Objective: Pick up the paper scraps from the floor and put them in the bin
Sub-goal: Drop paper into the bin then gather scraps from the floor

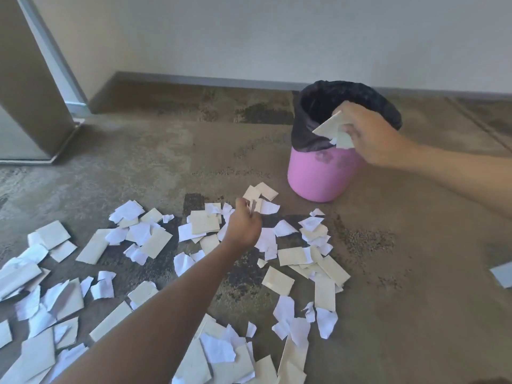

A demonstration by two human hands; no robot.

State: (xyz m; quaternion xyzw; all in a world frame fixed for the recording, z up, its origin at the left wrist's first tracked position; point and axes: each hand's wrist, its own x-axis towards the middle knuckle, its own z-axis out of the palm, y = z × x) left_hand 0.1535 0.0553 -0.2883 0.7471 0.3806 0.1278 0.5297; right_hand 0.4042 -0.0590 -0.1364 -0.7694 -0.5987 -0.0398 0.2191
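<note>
Head view: the right hand [368,134] grips a bunch of scraps [333,131] at the lined pink bin [324,178], poised for dropping in. The left hand [245,227] pinches one piece (edge-on) above the paper scraps [155,242] littering the mottled floor [401,300] beside a pale wall [277,37].

White and cream scraps on mottled brown floor

The paper scraps [155,245] across the lower frame are white and pale cream. The bin [324,176] at upper right is pink, with faint dark flower prints and a black liner [307,134]. The floor [166,151] is brown, blotched darker; the wall [277,37] is off-white.
</note>
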